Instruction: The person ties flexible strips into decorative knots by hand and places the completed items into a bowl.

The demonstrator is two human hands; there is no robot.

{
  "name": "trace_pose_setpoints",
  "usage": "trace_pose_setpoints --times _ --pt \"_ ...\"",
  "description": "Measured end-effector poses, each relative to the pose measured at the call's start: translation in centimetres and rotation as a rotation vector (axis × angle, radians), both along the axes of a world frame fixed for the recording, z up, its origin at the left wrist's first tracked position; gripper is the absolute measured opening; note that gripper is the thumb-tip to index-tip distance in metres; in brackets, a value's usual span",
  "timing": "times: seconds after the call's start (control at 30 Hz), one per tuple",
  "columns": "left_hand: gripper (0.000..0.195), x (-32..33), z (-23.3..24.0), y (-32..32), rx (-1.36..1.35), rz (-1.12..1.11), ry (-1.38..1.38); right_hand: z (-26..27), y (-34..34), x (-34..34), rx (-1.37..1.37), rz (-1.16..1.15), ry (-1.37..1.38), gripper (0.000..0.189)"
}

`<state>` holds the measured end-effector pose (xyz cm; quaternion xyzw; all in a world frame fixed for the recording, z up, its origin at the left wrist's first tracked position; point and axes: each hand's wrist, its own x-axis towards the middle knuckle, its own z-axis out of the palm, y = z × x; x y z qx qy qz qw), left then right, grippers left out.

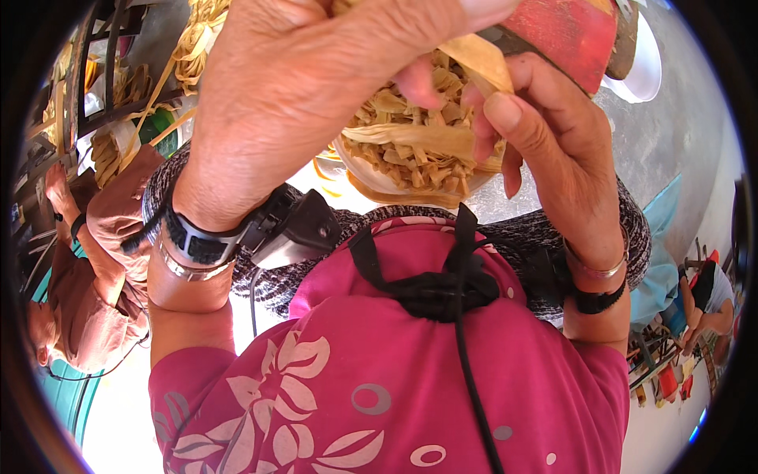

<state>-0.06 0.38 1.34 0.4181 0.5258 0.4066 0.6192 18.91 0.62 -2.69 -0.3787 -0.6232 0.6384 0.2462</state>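
My right hand (551, 124) pinches a flat strip of pale dried plant fibre (482, 56) between thumb and fingers, at the upper right of centre. My left hand (296, 89) reaches across the upper middle, seen from its back. Most of its fingers are cut off by the top edge or hidden, so its grip cannot be told. Below both hands is a pale round container (379, 192) filled with short, crumpled fibre pieces (408, 160). A wider strip (414, 136) lies across the pile.
A red object (562, 38) and a white basin (645, 65) are at the upper right. Fibre bundles (192, 44) and a dark metal rack (109, 65) stand at the upper left. One person (95, 296) sits at the left; others (704, 302) are at the far right.
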Motion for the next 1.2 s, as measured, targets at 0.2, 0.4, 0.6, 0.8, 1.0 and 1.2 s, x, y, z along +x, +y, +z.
trace_pose_setpoints --times 0.2,0.4,0.6,0.8,1.0,1.2 --pt "0.021 -0.3 1.8 0.7 -0.122 -0.171 0.214 -0.1 -0.3 0.0 -0.112 -0.026 -0.035 0.025" --pt "0.014 -0.6 1.2 1.0 -0.260 -0.209 0.052 -0.5 -0.2 -0.9 0.011 -0.056 0.116 0.024" --pt "0.010 -1.1 1.0 1.1 -0.285 -0.172 -0.019 1.3 0.4 -0.6 0.165 -0.007 -0.011 0.022" --pt "0.012 -2.7 0.6 1.0 0.005 -0.018 -0.167 3.4 0.9 1.4 0.149 -0.057 -0.107 0.030" --pt "0.009 -1.0 0.5 2.1 0.162 0.024 -0.004 4.0 2.3 3.0 0.284 -0.056 -0.128 0.021" --pt "0.011 0.5 1.2 5.3 0.209 0.077 0.056 4.9 4.3 2.0 0.175 -0.407 -0.155 0.030"
